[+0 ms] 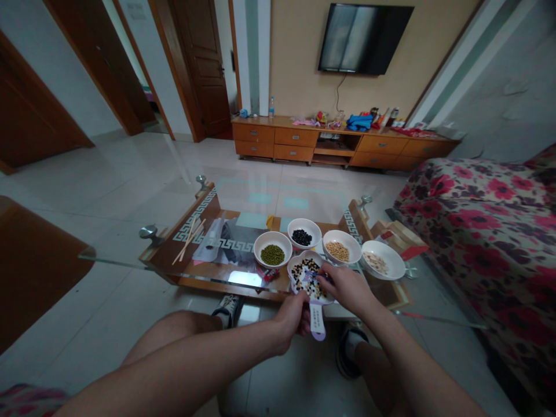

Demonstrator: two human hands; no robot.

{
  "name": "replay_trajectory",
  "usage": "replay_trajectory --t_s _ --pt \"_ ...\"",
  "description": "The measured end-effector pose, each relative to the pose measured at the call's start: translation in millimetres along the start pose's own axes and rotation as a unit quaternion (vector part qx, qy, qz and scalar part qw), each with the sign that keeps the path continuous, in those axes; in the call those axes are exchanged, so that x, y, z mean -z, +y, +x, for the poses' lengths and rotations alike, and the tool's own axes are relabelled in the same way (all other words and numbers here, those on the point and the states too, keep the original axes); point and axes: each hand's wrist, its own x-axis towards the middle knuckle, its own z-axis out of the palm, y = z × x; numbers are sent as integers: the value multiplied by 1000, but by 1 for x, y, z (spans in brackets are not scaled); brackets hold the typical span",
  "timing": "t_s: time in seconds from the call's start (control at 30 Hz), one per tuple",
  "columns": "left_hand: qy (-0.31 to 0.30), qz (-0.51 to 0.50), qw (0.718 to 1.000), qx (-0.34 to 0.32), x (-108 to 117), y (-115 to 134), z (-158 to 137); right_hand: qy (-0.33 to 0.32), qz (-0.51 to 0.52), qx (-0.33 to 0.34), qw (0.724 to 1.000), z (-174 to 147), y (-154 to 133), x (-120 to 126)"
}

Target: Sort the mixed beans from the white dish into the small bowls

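Note:
A white, flower-shaped dish (292, 279) with a lilac edge and a labelled handle holds mixed black, yellow and pale beans. My left hand (295, 315) grips its near rim beside the handle. Over the dish, my right hand (345, 286) pinches a thin, dark, tweezers-like tool (316, 274) whose tip reaches in among the beans. Behind the dish stand white bowls: one of green beans (273, 255), one of black beans (302, 237), one of yellow beans (337, 251) and one of pale flat pieces (376, 263).
These stand on a glass-topped coffee table (243, 246). Wooden chopsticks (189, 240) lie at its left, and small red packets (270, 274) near the green beans. A brown paper bag (402, 236) is at the right, by a floral sofa (482, 191). A low cabinet (295, 138) stands beyond.

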Motion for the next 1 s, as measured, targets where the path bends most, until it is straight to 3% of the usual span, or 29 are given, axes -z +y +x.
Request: replay_trajectory --t_s 1.0 --pt "-2 -3 1000 1 -1 2 -3 5 -10 8 1000 0 -3 0"
